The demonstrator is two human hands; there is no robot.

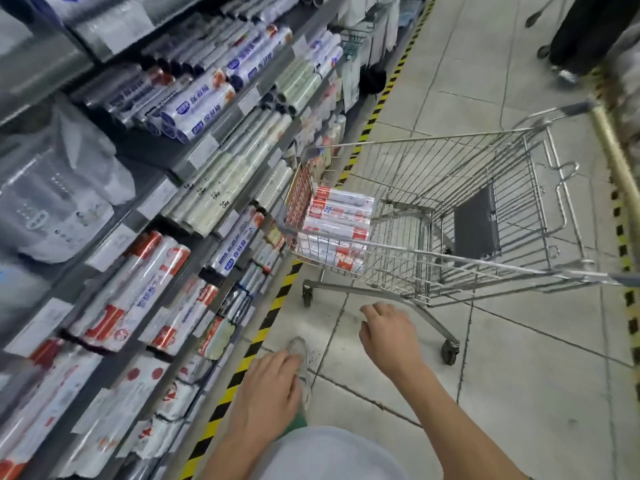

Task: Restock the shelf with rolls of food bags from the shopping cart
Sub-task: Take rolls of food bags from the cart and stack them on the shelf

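Fingers of the left hand lie loose and slightly apart, holding nothing, with their tips above a pale shoe. The right hand hangs just beside it, a little farther out. Its fingers are bent and spread, it holds nothing, and it touches nothing.

To the left of both sets of fingertips, a yellow-and-black striped tape runs along the floor and marks the foot of the shelf. Behind the shelf's front edges lie rows of red-and-white rolls, with blue-labelled rolls higher up. To the right of the right fingers there is bare tiled floor, wide and open.

Just beyond the right fingertips stands the shopping cart. Its near rim rail crosses above them, and one wheel sits on the tiles to their right. The rolls of food bags are stacked inside the cart at the end closest to the shelf, past the rim and well apart from both hands. The rest of the basket holds only a dark flap.

Far past the cart, another person's dark trouser legs stand at the top right.
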